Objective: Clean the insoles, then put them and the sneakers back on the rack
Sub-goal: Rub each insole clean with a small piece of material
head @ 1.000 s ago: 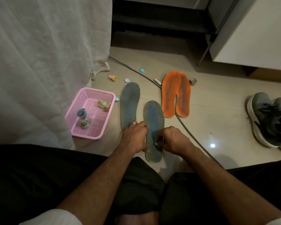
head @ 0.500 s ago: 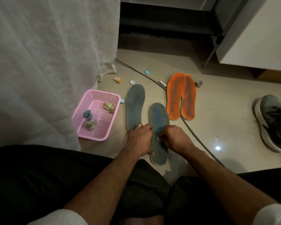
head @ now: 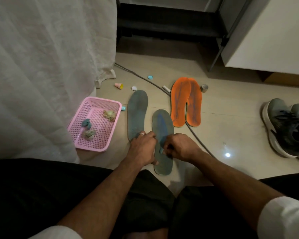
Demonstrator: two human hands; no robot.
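Note:
Two grey-blue insoles lie on the tile floor in front of my knees. My left hand (head: 142, 148) grips the left edge of the nearer insole (head: 163, 125), thumb on its rim, and holds it down. My right hand (head: 179, 147) pinches a small blue-green wipe (head: 161, 149) against that insole's middle. The second grey-blue insole (head: 137, 112) lies just to the left, its heel under my left knuckles. A pair of orange insoles (head: 186, 102) lies side by side farther back. Grey sneakers (head: 286, 128) stand at the right edge.
A pink mesh basket (head: 93, 102) holding crumpled used wipes sits left, beside a white curtain (head: 41, 66). A grey cable (head: 193, 131) runs across the floor past the insoles. Small caps and a pink stamp (head: 119, 85) are scattered behind. A white cabinet (head: 269, 35) stands back right.
My right hand has shifted slightly along the nearer insole with the wipe. The left hand keeps its hold. The camera tilted a little.

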